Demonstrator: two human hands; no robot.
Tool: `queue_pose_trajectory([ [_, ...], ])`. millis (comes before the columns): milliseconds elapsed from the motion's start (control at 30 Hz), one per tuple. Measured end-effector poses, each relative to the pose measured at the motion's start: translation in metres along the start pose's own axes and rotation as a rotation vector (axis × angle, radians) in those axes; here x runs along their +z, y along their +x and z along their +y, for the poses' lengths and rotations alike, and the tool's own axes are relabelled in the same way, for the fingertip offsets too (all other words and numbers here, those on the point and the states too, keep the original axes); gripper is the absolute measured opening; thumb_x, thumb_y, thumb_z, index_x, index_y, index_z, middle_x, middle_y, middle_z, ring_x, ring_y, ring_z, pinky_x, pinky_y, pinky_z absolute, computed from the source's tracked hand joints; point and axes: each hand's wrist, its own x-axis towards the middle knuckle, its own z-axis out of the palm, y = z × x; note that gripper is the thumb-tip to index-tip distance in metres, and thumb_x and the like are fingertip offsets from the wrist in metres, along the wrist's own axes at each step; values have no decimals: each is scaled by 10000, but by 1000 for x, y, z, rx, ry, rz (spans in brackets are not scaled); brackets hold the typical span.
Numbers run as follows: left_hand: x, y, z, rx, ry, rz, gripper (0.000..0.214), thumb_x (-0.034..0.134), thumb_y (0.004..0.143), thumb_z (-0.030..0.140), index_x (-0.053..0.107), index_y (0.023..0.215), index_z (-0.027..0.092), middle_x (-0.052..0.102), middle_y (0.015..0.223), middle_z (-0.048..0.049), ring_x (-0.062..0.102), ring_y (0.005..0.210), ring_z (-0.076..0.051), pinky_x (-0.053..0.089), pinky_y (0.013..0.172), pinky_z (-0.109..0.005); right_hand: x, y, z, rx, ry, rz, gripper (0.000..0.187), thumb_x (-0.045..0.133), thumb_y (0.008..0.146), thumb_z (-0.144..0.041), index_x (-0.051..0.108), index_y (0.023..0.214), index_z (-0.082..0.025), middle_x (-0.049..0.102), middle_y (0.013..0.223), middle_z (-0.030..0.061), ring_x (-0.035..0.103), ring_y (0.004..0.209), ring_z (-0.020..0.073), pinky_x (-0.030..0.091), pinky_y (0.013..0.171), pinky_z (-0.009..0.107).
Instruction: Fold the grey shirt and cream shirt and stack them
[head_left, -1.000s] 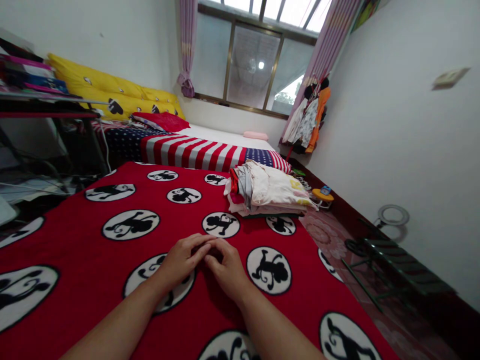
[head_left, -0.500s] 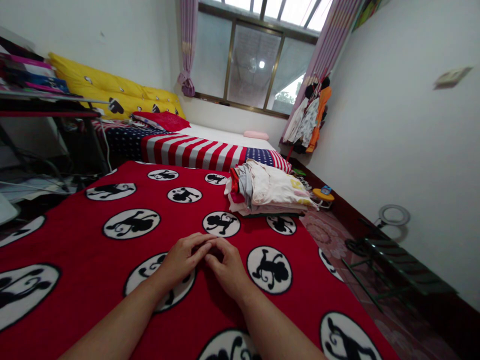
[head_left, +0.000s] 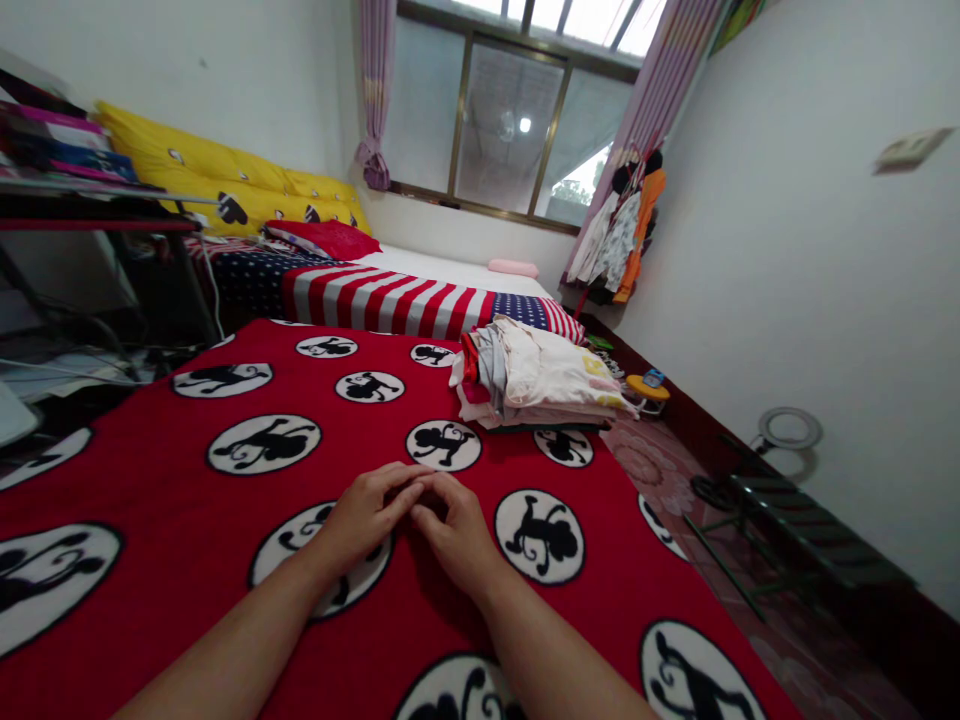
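Observation:
My left hand and my right hand rest together on a red blanket printed with black monkey figures in white ovals. Their fingertips meet and overlap in front of me, with the fingers loosely stretched out and curved a little. Neither holds anything that I can see; the undersides of the palms are hidden. Beyond my right hand, at the blanket's far right edge, lies a stack of folded clothes, with a white garment on top and grey and red ones at its left side.
Behind the blanket stands a bed with a stars-and-stripes cover and a yellow cushion. A cluttered desk is at the left. On the right are a dark green folding stand, a ring light and a small yellow stool.

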Motion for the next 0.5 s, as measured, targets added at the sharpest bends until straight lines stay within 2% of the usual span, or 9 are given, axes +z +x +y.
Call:
queue_pose_trajectory([
  [267,-3,1,1,-32,-84,-1,370,494,908,417,692,1127,194,706,1094,-67,637,1030,-212,475,921,-303,2,0,2,22,12,7,247,549,758,-76,671,940,-189,659,931,26,594,866,162,469,798,284],
  [367,-5,1,-1,-84,-174,40,416,497,895,474,704,1101,177,703,1125,-81,628,1071,-229,471,951,-327,4,-3,0,34,55,-3,277,552,769,-92,675,991,-203,666,979,31,610,917,170,486,834,298],
  [500,-5,3,-8,-174,-369,105,528,474,883,565,694,1097,135,721,1007,-113,678,877,-220,538,818,-346,-7,-1,-13,7,86,40,287,548,802,-129,642,1060,-211,667,1041,40,632,908,162,505,832,297],
])
